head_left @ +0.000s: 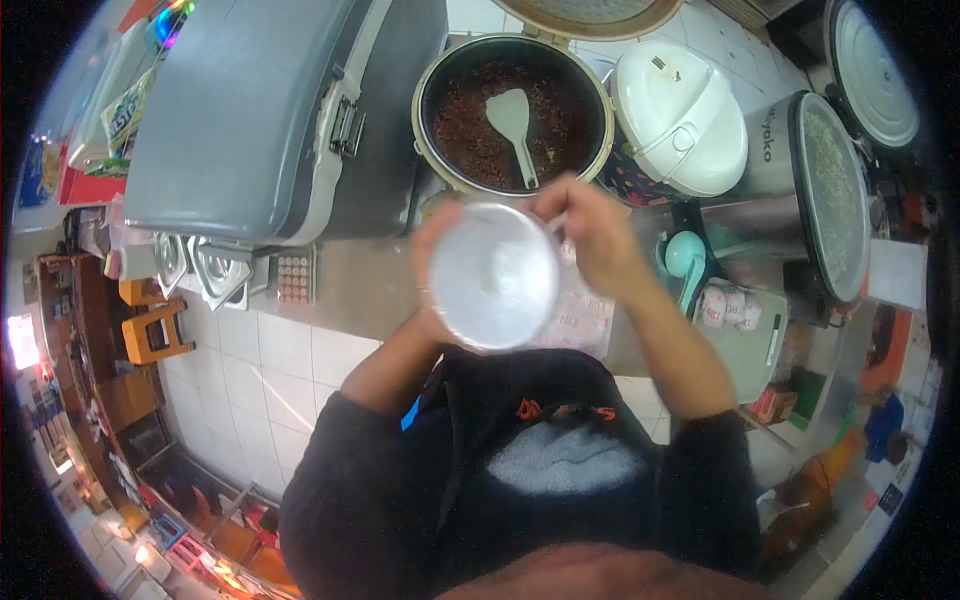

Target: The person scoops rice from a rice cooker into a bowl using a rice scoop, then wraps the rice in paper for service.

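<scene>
My left hand [428,262] is wrapped round the left side of a round silvery metal bowl [493,275], held in front of my chest. The bowl's pale inner face points up at me and looks bare. At its upper right rim is my right hand [590,232], fingers curled together in a pinch and a little blurred; what they hold is hidden. Just beyond the hands stands a rice cooker [428,150] with its lid up, filled with dark reddish-brown rice [465,110]. A pale rice paddle [510,115] lies on the rice, its handle end close to my right fingers.
A large grey cooler box [230,110] stands left of the cooker. To the right are a white-lidded container [685,120], a light-blue ladle [685,255], a big steel pot [765,150] and a cutting board [755,345]. Printed wrapping paper [585,320] lies on the counter.
</scene>
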`<state>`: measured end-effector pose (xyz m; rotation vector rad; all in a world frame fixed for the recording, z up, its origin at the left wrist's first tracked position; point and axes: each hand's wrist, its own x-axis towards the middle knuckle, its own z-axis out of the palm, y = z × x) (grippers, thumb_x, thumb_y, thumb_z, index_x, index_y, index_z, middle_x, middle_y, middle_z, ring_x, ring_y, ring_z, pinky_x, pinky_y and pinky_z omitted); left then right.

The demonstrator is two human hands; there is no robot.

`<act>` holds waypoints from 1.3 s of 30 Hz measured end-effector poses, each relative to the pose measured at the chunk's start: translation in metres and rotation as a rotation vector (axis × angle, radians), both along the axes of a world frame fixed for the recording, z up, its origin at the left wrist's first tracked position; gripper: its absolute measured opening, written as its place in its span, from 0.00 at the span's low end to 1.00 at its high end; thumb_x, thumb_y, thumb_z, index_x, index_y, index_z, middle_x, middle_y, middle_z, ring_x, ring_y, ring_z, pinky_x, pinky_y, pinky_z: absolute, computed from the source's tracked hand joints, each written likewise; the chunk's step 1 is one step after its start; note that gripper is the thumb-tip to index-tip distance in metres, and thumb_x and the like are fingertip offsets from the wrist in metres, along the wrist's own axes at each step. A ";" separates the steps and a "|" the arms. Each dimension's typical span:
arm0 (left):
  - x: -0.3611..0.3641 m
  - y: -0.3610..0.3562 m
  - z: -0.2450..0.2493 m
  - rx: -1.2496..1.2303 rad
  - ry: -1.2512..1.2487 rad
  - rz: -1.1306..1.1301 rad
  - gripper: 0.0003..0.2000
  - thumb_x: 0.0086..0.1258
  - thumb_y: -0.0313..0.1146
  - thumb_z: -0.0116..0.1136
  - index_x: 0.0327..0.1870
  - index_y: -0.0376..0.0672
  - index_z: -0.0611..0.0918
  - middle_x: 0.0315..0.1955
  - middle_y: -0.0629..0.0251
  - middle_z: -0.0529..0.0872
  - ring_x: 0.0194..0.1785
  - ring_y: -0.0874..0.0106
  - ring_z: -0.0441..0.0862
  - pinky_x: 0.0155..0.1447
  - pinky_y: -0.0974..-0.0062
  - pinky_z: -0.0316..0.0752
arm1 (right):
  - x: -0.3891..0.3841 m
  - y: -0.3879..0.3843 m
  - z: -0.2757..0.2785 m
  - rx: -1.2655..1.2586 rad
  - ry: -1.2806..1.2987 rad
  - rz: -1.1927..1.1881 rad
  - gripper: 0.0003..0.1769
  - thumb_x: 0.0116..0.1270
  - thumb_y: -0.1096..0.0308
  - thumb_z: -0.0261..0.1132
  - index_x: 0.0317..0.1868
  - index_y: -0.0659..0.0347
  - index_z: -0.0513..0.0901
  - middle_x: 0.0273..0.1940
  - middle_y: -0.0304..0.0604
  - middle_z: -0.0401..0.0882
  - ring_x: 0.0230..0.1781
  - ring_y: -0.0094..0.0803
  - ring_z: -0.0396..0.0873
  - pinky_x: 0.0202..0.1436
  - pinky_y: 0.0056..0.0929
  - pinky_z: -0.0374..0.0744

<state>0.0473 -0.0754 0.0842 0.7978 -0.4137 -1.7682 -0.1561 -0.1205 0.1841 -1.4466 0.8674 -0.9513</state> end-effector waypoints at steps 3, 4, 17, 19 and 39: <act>0.012 -0.011 0.053 -0.585 -0.500 0.300 0.62 0.34 0.39 0.86 0.72 0.44 0.51 0.64 0.50 0.67 0.64 0.57 0.75 0.66 0.60 0.75 | 0.017 -0.080 0.005 -0.251 0.616 -0.203 0.17 0.69 0.56 0.65 0.36 0.64 0.81 0.28 0.49 0.84 0.29 0.46 0.83 0.38 0.39 0.80; 0.025 -0.031 0.054 -0.700 -1.012 0.419 0.63 0.39 0.56 0.83 0.70 0.42 0.49 0.64 0.52 0.68 0.64 0.55 0.75 0.66 0.55 0.74 | 0.025 -0.106 -0.001 -0.216 0.885 -0.142 0.19 0.67 0.54 0.67 0.40 0.64 0.81 0.35 0.54 0.86 0.37 0.53 0.84 0.43 0.44 0.81; 0.012 -0.180 0.063 -0.575 0.417 0.052 0.44 0.54 0.45 0.78 0.70 0.41 0.66 0.64 0.56 0.75 0.69 0.54 0.71 0.69 0.53 0.71 | 0.011 -0.176 -0.030 -0.799 1.576 -0.087 0.11 0.69 0.68 0.54 0.46 0.62 0.80 0.36 0.51 0.87 0.36 0.49 0.88 0.41 0.51 0.84; -0.004 -0.185 0.068 -0.556 0.065 0.222 0.45 0.62 0.48 0.71 0.76 0.44 0.58 0.66 0.58 0.72 0.67 0.55 0.71 0.73 0.54 0.64 | 0.010 -0.183 0.000 -0.586 1.671 -0.006 0.14 0.63 0.63 0.62 0.40 0.62 0.88 0.38 0.53 0.88 0.39 0.49 0.87 0.45 0.45 0.83; 0.025 -0.212 0.020 -0.688 -0.812 0.349 0.48 0.51 0.40 0.80 0.70 0.33 0.60 0.59 0.52 0.74 0.63 0.59 0.73 0.68 0.62 0.69 | 0.045 -0.176 -0.033 -0.609 1.489 0.288 0.11 0.57 0.64 0.67 0.36 0.60 0.90 0.38 0.51 0.88 0.40 0.46 0.88 0.44 0.42 0.84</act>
